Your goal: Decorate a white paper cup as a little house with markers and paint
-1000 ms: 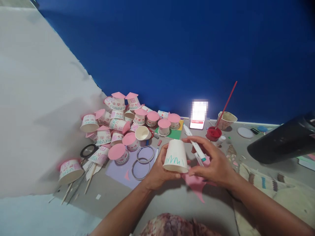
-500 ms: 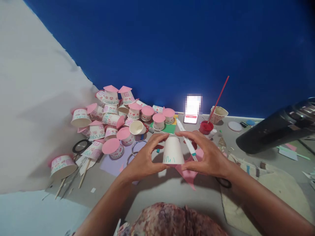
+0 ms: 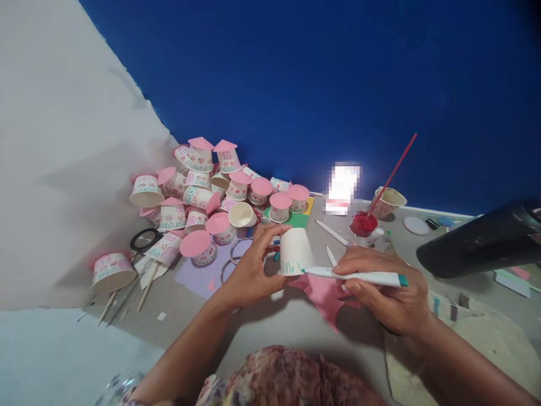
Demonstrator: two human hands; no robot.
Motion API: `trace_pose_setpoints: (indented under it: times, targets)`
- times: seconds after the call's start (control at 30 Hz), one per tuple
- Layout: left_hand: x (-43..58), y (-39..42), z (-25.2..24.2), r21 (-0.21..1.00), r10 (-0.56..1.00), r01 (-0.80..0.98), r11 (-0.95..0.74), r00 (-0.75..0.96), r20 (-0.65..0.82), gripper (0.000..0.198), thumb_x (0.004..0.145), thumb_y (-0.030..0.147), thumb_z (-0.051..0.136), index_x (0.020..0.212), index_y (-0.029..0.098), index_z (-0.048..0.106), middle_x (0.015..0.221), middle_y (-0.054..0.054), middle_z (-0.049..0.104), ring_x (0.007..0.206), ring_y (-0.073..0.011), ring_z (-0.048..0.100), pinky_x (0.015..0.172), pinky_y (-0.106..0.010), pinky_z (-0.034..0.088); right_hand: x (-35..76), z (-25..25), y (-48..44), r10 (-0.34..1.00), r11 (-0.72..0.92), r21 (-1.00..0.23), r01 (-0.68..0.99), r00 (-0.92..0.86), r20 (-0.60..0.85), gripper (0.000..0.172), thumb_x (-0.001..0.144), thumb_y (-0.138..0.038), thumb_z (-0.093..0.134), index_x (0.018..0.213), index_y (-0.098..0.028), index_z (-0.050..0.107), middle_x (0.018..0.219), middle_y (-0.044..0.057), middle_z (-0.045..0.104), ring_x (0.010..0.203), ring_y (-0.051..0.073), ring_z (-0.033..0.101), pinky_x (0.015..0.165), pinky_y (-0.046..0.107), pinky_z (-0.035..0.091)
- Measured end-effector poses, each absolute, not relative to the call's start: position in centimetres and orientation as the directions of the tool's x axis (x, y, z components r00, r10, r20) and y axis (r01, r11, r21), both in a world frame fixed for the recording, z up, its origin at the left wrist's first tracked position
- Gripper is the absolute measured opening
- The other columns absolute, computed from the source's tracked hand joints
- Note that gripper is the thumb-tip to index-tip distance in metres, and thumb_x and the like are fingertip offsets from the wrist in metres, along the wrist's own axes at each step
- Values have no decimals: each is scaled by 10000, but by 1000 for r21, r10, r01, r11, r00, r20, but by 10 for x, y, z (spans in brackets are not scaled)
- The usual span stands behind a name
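Note:
My left hand [image 3: 257, 265] grips a white paper cup [image 3: 296, 248] from its left side, thumb low and fingers near the top. The cup is upside down, its wide rim at the bottom, with green zigzag strokes along that lower edge. In my right hand [image 3: 386, 287] is a white marker with a green end [image 3: 363, 276], held nearly level. Its green tip touches, or almost touches, the cup near the lower right of the strokes. Pink paper scraps [image 3: 323, 299] lie on the table below the cup.
Several decorated cups with pink paper roofs [image 3: 196, 244] crowd the left side. A red paint pot [image 3: 363, 224] with a brush, a patterned cup [image 3: 389, 202], a glowing phone [image 3: 341, 189] and a dark bottle [image 3: 477, 242] stand behind and right. Another marker [image 3: 332, 231] lies behind the cup.
My right hand has let go of the cup's right side, moved right and turned the marker from upright to level, its tip now at the cup. The view has shifted slightly.

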State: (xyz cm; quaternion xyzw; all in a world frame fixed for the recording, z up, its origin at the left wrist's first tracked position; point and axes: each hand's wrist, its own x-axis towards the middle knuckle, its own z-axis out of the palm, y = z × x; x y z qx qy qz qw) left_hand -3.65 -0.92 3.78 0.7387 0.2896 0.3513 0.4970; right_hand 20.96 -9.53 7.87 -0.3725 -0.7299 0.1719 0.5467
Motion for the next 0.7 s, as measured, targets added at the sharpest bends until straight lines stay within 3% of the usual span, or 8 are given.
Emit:
trace_pose_setpoints:
  times: [0.17,0.33,0.7]
  targets:
    - [-36,-10,36,931,765,78,-358,596,244,816,751,126,855,1468,384,562,1507,-89,482,1460,-350,470,1138,-484,533,210,78,-95,721,678,-647,350,-142,679,138,1021,-262,679,1030,-255,816,725,49,796,647,229,758,601,353,619]
    - [-35,-11,34,939,776,48,-341,578,252,784,759,186,887,1457,367,578,1510,-99,503,1445,-353,493,1123,-470,540,211,77,-97,743,645,-673,361,-92,663,121,1020,-269,690,1043,-273,808,767,46,803,684,227,762,620,337,607]
    - [-29,-11,27,961,805,-129,-244,526,275,759,773,194,892,1438,319,548,1496,-98,520,1436,-326,508,1169,-453,482,216,77,-97,729,661,-666,346,-87,679,170,1056,-325,646,1013,-239,786,728,38,773,631,200,715,587,326,578]
